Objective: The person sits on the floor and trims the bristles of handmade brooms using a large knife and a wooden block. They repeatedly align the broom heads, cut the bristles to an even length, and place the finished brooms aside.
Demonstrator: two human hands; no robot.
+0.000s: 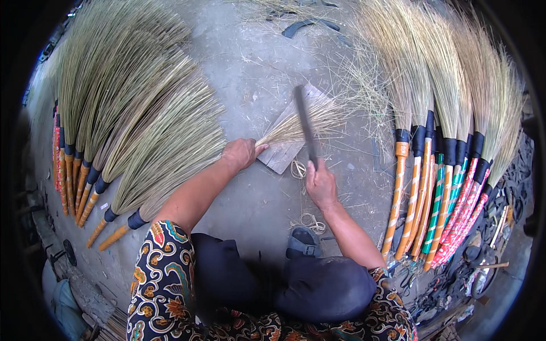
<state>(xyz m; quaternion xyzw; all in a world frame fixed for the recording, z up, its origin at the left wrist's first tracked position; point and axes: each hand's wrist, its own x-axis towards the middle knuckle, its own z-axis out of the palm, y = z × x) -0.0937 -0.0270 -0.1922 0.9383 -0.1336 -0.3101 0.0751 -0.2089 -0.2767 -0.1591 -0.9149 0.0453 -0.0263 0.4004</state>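
A small bundle of dry broom straw (pixel 293 126) is gripped at its narrow end by my left hand (pixel 240 152), the fingers closed round it. From there the straw fans out to the right over a tilted wooden board (pixel 278 158) lying on the floor. My right hand (pixel 322 186) is closed on the handle of a long dark-bladed knife (pixel 303 116), which points away from me. The blade crosses the fanned straw in this view and is slightly blurred; I cannot tell whether it touches the straw.
Finished grass brooms (pixel 133 113) lie fanned out at the left, and more brooms (pixel 424 187) with striped handles at the right. Loose straw (pixel 364 94) and dark strips (pixel 310 25) litter the far floor. Coiled pale strips (pixel 310 223) lie near my sandalled foot (pixel 303 243).
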